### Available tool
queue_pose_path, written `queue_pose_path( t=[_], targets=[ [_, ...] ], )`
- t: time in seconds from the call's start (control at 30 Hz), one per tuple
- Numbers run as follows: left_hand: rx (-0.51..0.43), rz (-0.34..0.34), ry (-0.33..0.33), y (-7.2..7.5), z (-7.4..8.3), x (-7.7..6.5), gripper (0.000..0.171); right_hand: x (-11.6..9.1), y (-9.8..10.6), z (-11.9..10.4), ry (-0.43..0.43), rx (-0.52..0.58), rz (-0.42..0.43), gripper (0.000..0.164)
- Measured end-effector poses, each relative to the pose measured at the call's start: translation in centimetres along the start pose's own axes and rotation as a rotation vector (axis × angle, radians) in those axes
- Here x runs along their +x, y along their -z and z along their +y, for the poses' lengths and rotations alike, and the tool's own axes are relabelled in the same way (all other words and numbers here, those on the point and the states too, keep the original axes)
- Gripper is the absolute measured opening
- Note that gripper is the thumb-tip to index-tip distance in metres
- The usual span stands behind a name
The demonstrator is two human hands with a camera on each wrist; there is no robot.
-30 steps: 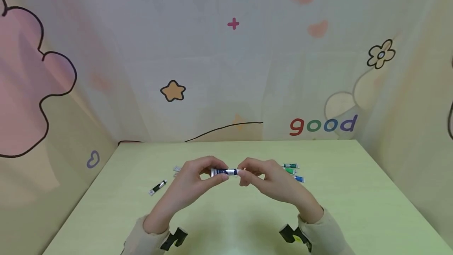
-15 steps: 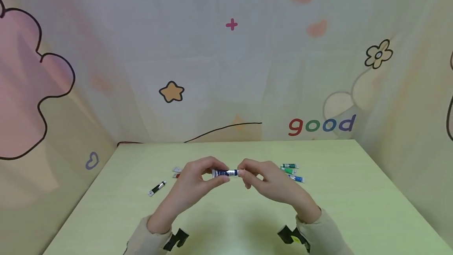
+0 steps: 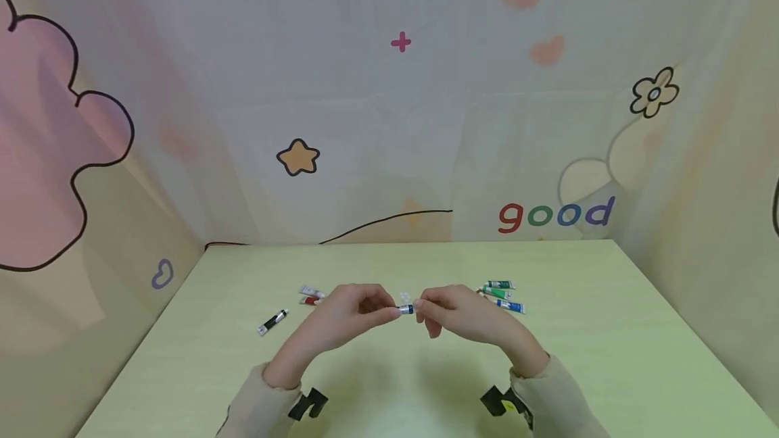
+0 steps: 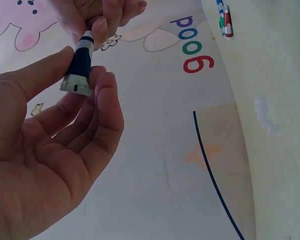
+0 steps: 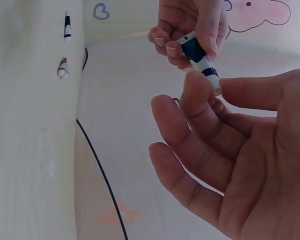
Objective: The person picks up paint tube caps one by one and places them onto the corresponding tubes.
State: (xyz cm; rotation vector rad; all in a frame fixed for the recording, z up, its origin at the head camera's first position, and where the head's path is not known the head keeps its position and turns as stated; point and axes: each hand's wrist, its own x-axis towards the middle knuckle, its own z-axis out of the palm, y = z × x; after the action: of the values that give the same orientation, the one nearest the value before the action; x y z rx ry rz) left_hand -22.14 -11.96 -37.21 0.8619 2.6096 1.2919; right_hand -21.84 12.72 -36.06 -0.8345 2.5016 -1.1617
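Observation:
Between both hands is a small dark blue and white paint tube (image 3: 406, 309), held above the table. My left hand (image 3: 349, 316) pinches its body near the flat crimped end between thumb and fingers, as the left wrist view shows. At the other end, the thumb and forefinger of my right hand (image 3: 465, 314) pinch the white cap end (image 5: 216, 86). The right hand's other fingers are loosely bent and hold nothing. Fingertips partly cover the cap, so I cannot tell whether it is loose.
On the table (image 3: 389, 370), a black tube (image 3: 272, 322), a white tube (image 3: 312, 291) and a red tube (image 3: 309, 301) lie left. Dark green (image 3: 501, 284), light green (image 3: 496, 292) and blue (image 3: 510, 306) tubes lie right. A printed curtain (image 3: 389, 120) hangs behind.
Both hands have come slightly lower with the tube, and the left fingers now cover more of it in the head view. The white and red tubes on the left show more fully.

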Motion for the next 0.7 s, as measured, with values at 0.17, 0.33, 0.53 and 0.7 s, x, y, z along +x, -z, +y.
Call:
queue_pose_path(
  t=[0.17,0.33,0.53,0.7],
  targets=[
    [0.011,-0.081,0.025,-0.7,-1.7,0.5,0.012,0.7,-0.8,1.9,-0.009,0.017,-0.071,0.023],
    [0.038,-0.146,0.031,-2.1,-3.1,0.9,0.010,1.0,-1.8,3.6,-0.042,-0.031,-0.129,0.019],
    [0.076,-0.212,0.031,-3.8,-4.3,1.6,0.014,0.8,-2.7,5.2,-0.117,-0.115,-0.203,0.016],
    [0.094,-0.240,0.047,-4.6,-5.0,1.8,0.011,0.6,-3.1,5.6,-0.121,-0.167,-0.200,0.014]
  ],
)
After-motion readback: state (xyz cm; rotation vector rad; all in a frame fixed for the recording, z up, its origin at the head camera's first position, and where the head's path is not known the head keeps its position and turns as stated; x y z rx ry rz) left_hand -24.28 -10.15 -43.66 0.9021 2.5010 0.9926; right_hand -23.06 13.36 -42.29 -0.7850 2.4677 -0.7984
